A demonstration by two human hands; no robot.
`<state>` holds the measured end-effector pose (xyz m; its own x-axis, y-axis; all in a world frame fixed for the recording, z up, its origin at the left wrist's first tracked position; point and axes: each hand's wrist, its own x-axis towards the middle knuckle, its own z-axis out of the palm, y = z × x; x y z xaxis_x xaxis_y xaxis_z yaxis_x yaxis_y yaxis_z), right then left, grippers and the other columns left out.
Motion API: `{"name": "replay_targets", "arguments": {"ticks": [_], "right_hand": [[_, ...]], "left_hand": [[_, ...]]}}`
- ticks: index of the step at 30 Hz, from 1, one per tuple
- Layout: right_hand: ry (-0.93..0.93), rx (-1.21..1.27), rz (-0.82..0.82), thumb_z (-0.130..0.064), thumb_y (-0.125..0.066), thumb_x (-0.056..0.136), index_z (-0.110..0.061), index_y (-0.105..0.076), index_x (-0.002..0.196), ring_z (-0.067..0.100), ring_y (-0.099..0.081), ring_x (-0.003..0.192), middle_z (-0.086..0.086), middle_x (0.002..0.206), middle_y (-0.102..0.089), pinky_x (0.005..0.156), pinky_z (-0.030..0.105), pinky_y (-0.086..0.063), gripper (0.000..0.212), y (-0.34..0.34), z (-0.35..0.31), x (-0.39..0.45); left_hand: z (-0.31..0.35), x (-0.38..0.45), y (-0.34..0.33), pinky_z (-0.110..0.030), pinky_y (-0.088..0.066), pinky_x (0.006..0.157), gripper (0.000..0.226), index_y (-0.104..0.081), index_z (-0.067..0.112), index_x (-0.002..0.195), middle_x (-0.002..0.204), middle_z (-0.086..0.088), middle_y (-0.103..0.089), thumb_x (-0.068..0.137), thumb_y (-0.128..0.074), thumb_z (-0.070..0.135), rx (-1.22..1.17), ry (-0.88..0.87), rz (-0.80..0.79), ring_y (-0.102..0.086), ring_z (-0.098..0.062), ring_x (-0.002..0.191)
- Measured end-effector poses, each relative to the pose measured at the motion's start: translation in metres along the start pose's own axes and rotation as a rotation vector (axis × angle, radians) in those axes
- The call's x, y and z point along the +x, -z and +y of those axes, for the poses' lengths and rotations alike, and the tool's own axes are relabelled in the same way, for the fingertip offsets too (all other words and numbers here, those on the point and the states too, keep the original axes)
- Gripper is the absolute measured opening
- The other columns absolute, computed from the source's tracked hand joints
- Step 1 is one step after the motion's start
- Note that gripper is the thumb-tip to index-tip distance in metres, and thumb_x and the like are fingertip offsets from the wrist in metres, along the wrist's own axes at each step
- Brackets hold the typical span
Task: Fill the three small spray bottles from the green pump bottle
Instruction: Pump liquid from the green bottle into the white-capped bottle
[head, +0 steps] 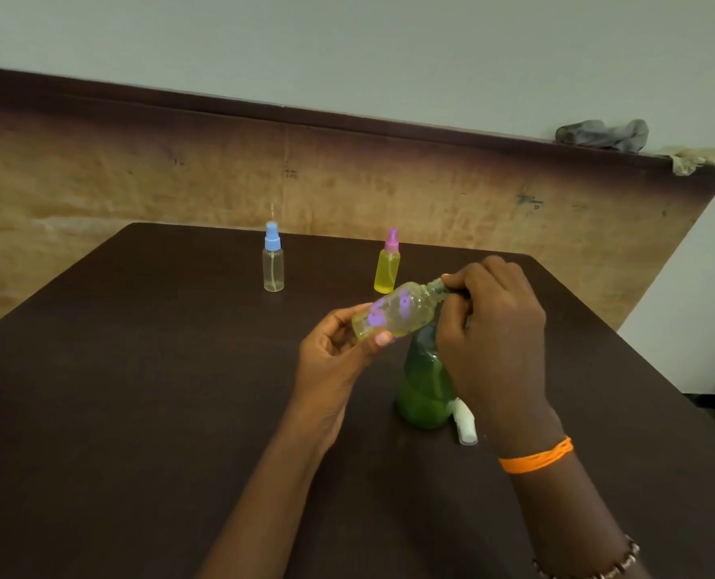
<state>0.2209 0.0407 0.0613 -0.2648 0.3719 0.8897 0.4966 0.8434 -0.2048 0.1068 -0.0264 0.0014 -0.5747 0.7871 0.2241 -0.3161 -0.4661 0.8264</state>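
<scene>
Left hand grips a small clear plastic spray bottle w/ purple print, tilted above the green pump bottle, its neck pinched by right hand; pink-capped yellow-filled bottle judged done, blue-capped clear bottle still empty.

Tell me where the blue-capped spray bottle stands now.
In the head view, the blue-capped spray bottle stands upright at the table's far side, left of the yellow-filled pink-capped bottle.

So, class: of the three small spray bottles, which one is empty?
The blue-capped bottle, standing far left on the table: its body is clear. The pink-capped bottle and the tilted held bottle show yellow liquid.
</scene>
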Motion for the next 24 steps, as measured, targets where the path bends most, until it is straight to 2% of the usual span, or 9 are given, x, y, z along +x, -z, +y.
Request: {"name": "replay_targets", "arguments": {"ticks": [2,5,8,11,14,15,17,19,24], "right_hand": [[-0.018,0.007,0.059,-0.005,-0.038,0.077,0.001,-0.061,0.077,0.025,-0.049,0.074,0.013,0.077,-0.056,0.064,0.027,-0.038,0.024,-0.005,0.0,-0.006],[-0.054,0.013,0.191,0.009,-0.038,0.079,0.007,-0.064,0.084,0.028,-0.05,0.079,0.019,0.079,-0.057,0.078,0.035,-0.046,0.026,-0.021,0.0,-0.022],[-0.048,0.007,0.171,0.007,-0.039,0.08,0.005,-0.062,0.079,0.024,-0.043,0.076,0.018,0.075,-0.055,0.068,0.032,-0.041,0.023,-0.022,-0.002,-0.018],[-0.008,-0.009,0.106,0.001,-0.038,0.077,0.001,-0.058,0.072,0.027,-0.046,0.071,0.014,0.072,-0.053,0.06,0.03,-0.035,0.021,-0.01,-0.001,-0.005],[-0.015,-0.003,0.094,-0.004,-0.037,0.076,0.001,-0.058,0.07,0.03,-0.05,0.069,0.014,0.072,-0.054,0.06,0.03,-0.035,0.023,-0.006,0.0,-0.001],[-0.025,0.008,0.116,-0.001,-0.037,0.077,0.002,-0.06,0.073,0.031,-0.051,0.069,0.015,0.073,-0.055,0.063,0.03,-0.038,0.024,-0.008,0.001,-0.005],[-0.048,0.033,0.186,0.006,-0.036,0.08,0.006,-0.064,0.081,0.033,-0.055,0.073,0.019,0.077,-0.057,0.082,0.025,-0.044,0.028,-0.016,0.001,-0.016],[-0.068,0.047,0.208,0.008,-0.036,0.081,0.008,-0.066,0.086,0.035,-0.057,0.076,0.02,0.08,-0.058,0.093,0.021,-0.04,0.031,-0.022,0.001,-0.024],[-0.024,-0.002,0.106,0.003,-0.037,0.077,0.003,-0.062,0.079,0.025,-0.047,0.076,0.017,0.076,-0.055,0.067,0.028,-0.038,0.025,-0.009,-0.003,-0.01]], "left_hand": [[-0.002,0.002,0.001,-0.024,-0.055,0.079,0.05,-0.068,0.017,0.091,0.089,0.002,-0.073,0.047,-0.088,0.028,0.001,-0.009,-0.005,-0.066,-0.014,0.09],[-0.002,0.002,0.003,-0.021,-0.055,0.073,0.06,-0.07,0.019,0.088,0.088,0.001,-0.074,0.038,-0.089,0.045,-0.027,-0.026,-0.015,-0.068,-0.01,0.086],[0.0,0.0,0.0,-0.021,-0.056,0.069,0.059,-0.058,0.011,0.093,0.08,0.003,-0.073,0.045,-0.087,0.028,-0.093,-0.021,0.031,-0.069,-0.009,0.078],[0.001,-0.001,-0.002,-0.021,-0.055,0.067,0.065,-0.05,0.011,0.091,0.078,0.003,-0.073,0.041,-0.089,0.03,-0.084,-0.047,0.022,-0.069,-0.009,0.078],[0.003,-0.002,-0.004,-0.021,-0.055,0.067,0.042,-0.049,0.009,0.086,0.076,0.002,-0.073,0.06,-0.082,0.009,-0.079,-0.048,0.017,-0.069,-0.008,0.075],[0.003,-0.002,-0.004,-0.021,-0.056,0.068,0.034,-0.05,0.009,0.085,0.076,0.002,-0.073,0.064,-0.077,0.004,-0.092,-0.041,0.017,-0.069,-0.008,0.075],[0.003,-0.001,-0.002,-0.022,-0.056,0.07,0.029,-0.051,0.008,0.086,0.076,0.002,-0.073,0.063,-0.068,0.006,-0.119,-0.039,0.018,-0.069,-0.008,0.075],[0.002,0.0,0.0,-0.022,-0.056,0.07,0.028,-0.052,0.008,0.086,0.076,0.001,-0.073,0.061,-0.065,0.009,-0.127,-0.026,0.037,-0.069,-0.008,0.075],[0.003,-0.001,-0.003,-0.022,-0.056,0.068,0.027,-0.051,0.008,0.084,0.075,0.0,-0.073,0.061,-0.066,0.009,-0.138,-0.012,0.032,-0.069,-0.008,0.074]]}}
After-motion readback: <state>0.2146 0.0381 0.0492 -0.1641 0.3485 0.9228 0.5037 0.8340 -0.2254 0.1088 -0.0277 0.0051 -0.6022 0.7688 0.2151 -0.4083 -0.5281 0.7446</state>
